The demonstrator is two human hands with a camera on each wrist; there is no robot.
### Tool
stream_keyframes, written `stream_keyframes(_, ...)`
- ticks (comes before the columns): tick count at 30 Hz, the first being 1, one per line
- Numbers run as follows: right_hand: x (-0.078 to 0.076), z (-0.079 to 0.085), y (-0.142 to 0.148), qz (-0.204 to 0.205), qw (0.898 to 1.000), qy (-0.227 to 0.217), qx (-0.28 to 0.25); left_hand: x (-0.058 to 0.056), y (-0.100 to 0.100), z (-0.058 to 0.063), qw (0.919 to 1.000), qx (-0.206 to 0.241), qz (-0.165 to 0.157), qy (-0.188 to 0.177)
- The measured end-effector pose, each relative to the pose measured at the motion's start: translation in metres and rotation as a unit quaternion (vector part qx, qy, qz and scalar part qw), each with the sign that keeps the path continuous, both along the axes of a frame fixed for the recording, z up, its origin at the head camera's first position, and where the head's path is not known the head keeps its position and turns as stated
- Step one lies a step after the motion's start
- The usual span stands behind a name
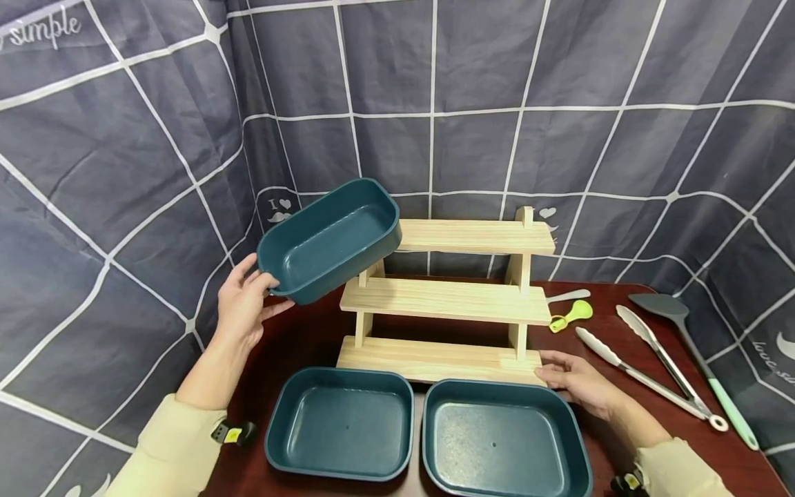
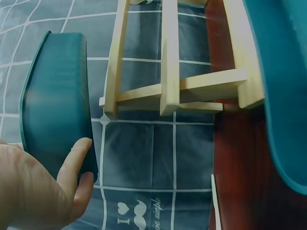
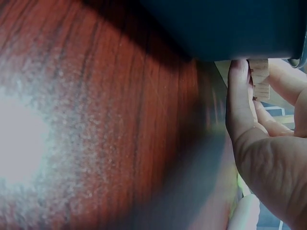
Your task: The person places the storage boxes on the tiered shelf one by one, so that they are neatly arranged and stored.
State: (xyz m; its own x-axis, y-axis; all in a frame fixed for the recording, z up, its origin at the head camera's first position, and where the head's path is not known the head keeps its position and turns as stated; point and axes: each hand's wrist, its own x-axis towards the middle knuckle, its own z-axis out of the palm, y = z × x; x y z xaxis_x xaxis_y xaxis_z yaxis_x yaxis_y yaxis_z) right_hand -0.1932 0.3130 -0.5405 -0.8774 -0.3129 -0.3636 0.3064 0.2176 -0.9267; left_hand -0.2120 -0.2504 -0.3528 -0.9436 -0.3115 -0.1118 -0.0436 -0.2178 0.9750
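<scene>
My left hand grips one end of a dark teal rectangular bin, thumb on its rim and fingers under it. The bin is raised and tilted, its far end beside the top tier of a three-tier wooden display rack. In the left wrist view the bin shows its outer side. Low at the right, my right hand pinches the end of the rack's bottom board. The right wrist view shows fingers on both faces of that board end.
Two more teal bins stand side by side before the rack. On the dark red table at right lie tongs, a grey spatula with mint handle, a lime green spoon and a white handle. Grey checked cloth surrounds the table.
</scene>
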Motion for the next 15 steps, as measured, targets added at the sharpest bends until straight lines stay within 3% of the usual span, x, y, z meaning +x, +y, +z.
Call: stream_keyframes(15,0.001,0.0,0.001,0.007,0.999,-0.013,-0.04,-0.05,0.038,0.013,0.9969,-0.043,-0.063,0.022)
